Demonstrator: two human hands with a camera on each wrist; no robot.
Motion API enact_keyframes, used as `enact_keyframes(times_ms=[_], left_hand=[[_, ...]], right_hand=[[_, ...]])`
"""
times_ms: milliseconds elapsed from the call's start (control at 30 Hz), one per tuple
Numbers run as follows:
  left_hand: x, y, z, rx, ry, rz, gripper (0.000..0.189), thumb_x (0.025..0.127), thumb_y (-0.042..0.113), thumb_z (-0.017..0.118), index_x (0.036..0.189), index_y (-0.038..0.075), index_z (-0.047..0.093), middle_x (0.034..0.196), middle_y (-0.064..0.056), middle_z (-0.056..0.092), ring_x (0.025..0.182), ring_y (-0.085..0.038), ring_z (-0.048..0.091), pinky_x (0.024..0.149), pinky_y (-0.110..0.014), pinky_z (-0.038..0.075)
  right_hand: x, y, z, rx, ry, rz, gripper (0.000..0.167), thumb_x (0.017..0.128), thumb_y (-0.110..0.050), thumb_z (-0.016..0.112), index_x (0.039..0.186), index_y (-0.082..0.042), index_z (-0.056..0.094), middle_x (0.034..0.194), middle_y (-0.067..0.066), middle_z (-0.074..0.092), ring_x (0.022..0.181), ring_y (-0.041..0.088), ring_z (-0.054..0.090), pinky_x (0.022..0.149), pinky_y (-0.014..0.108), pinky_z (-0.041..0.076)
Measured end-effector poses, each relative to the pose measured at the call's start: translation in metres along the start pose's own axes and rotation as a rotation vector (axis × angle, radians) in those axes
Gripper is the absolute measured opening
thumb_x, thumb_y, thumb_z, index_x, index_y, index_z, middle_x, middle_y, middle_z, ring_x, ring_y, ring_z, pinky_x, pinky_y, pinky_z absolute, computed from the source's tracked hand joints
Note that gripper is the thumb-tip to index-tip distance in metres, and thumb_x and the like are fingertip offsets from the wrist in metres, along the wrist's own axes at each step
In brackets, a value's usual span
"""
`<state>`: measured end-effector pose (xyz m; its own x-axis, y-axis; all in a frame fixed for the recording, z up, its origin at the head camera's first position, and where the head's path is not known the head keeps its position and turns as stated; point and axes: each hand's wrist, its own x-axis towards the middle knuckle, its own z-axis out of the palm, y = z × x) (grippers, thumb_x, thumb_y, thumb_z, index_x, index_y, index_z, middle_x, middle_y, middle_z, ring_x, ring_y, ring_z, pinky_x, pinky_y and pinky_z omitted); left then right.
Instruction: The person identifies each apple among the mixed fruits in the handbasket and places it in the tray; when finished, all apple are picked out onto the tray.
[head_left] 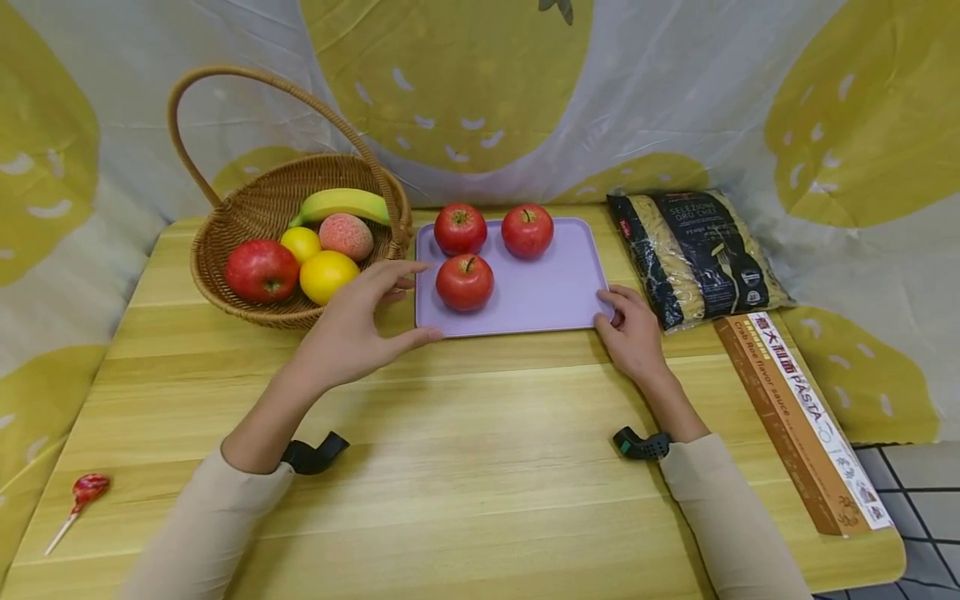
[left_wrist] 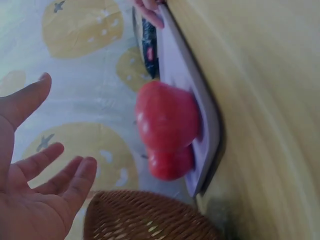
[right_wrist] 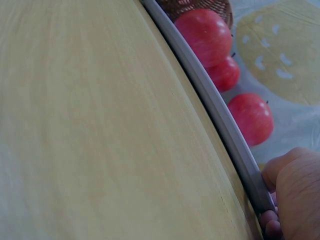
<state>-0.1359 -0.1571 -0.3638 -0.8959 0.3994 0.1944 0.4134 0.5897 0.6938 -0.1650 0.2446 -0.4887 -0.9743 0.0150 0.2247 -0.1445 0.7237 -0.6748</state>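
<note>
A lilac tray [head_left: 536, 296] carries three red apples: a back-left apple [head_left: 460, 229], a back-right apple [head_left: 527, 231] and a front apple [head_left: 465, 283]. My right hand [head_left: 633, 333] pinches the tray at its right edge, near the front corner; the right wrist view shows its thumb and fingers [right_wrist: 270, 222] at that corner. Beside the tray's left edge, my left hand [head_left: 352, 329] is spread with nothing in it, thumb toward the front-left corner. The left wrist view has its fingers [left_wrist: 75, 182] apart from the apples. That hand partly overlaps the basket's front right in the head view.
A wicker basket [head_left: 247, 204] with a tall handle holds an apple, a banana, a peach-like fruit and two yellow fruits. Right of the tray lie a pasta bag [head_left: 693, 254] and a long pasta box [head_left: 806, 425]. A lollipop [head_left: 88, 492] rests at front left.
</note>
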Motion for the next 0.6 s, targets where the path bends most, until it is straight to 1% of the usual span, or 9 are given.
enact_keyframes(times_ms=[100,167,200,267,333,367,433,533,600], left_hand=[[-0.004,0.001,-0.016,0.018,0.062,0.051,0.074,0.08,0.038,0.09,0.143,0.016,0.058,0.144,0.001,0.058,0.122,-0.021,0.065,0.104,-0.036,0.055],[-0.005,0.0,-0.028,0.043,0.108,0.068,0.07,0.08,0.034,0.091,0.14,0.014,0.061,0.141,0.002,0.062,0.123,-0.019,0.064,0.103,-0.035,0.055],[-0.005,-0.002,-0.034,0.056,0.127,0.069,0.067,0.08,0.032,0.091,0.138,0.014,0.062,0.137,0.002,0.063,0.122,-0.018,0.064,0.103,-0.033,0.055],[-0.006,-0.008,-0.045,0.083,0.155,0.052,0.064,0.08,0.032,0.091,0.135,0.016,0.064,0.132,0.005,0.065,0.121,-0.015,0.064,0.102,-0.024,0.054],[-0.007,-0.016,-0.056,0.118,0.174,0.029,0.061,0.08,0.033,0.09,0.133,0.018,0.065,0.13,0.005,0.066,0.121,-0.015,0.062,0.101,-0.014,0.05],[-0.008,-0.02,-0.06,0.145,0.181,0.014,0.061,0.08,0.035,0.09,0.133,0.019,0.065,0.13,0.005,0.066,0.12,-0.017,0.063,0.098,-0.011,0.049],[-0.009,-0.029,-0.069,0.192,0.187,-0.005,0.062,0.08,0.037,0.089,0.135,0.018,0.065,0.134,0.0,0.065,0.118,-0.025,0.064,0.095,-0.019,0.052],[-0.011,-0.042,-0.08,0.26,0.187,-0.049,0.066,0.081,0.041,0.088,0.137,0.015,0.064,0.141,-0.01,0.061,0.122,-0.038,0.061,0.099,-0.047,0.051],[-0.012,-0.051,-0.087,0.292,0.183,-0.085,0.068,0.082,0.043,0.086,0.138,0.013,0.063,0.144,-0.016,0.059,0.127,-0.045,0.056,0.098,-0.066,0.044]], right_hand=[[0.0,0.0,0.0,0.001,0.004,0.0,0.042,0.094,-0.012,0.064,0.133,0.002,0.067,0.144,0.02,0.058,0.08,0.021,0.053,0.07,0.023,0.038],[0.0,-0.001,0.0,0.005,0.006,0.0,0.042,0.094,-0.012,0.064,0.133,0.002,0.067,0.143,0.02,0.058,0.08,0.021,0.054,0.07,0.023,0.038],[0.0,-0.001,0.0,0.006,0.004,0.001,0.042,0.094,-0.012,0.064,0.133,0.002,0.067,0.144,0.02,0.058,0.08,0.021,0.053,0.07,0.023,0.038],[0.0,0.0,0.0,0.003,0.003,0.002,0.042,0.094,-0.013,0.064,0.133,0.002,0.067,0.143,0.019,0.058,0.08,0.021,0.054,0.071,0.023,0.038],[0.0,0.0,0.001,0.004,0.003,0.008,0.042,0.094,-0.013,0.064,0.134,0.001,0.067,0.143,0.019,0.059,0.081,0.021,0.054,0.071,0.023,0.038],[0.0,0.0,0.001,0.003,0.003,0.011,0.042,0.094,-0.013,0.064,0.134,0.001,0.067,0.144,0.018,0.059,0.082,0.02,0.054,0.071,0.022,0.038],[-0.001,0.0,0.001,0.002,0.005,0.013,0.042,0.094,-0.012,0.064,0.134,0.001,0.067,0.143,0.018,0.059,0.082,0.019,0.055,0.071,0.022,0.038],[-0.001,0.0,0.002,0.003,0.009,0.01,0.042,0.094,-0.012,0.063,0.133,0.001,0.067,0.143,0.018,0.059,0.082,0.02,0.055,0.071,0.022,0.038],[0.0,0.0,0.002,0.0,0.011,0.001,0.042,0.094,-0.012,0.063,0.133,0.001,0.067,0.143,0.019,0.059,0.082,0.02,0.055,0.072,0.023,0.038]])
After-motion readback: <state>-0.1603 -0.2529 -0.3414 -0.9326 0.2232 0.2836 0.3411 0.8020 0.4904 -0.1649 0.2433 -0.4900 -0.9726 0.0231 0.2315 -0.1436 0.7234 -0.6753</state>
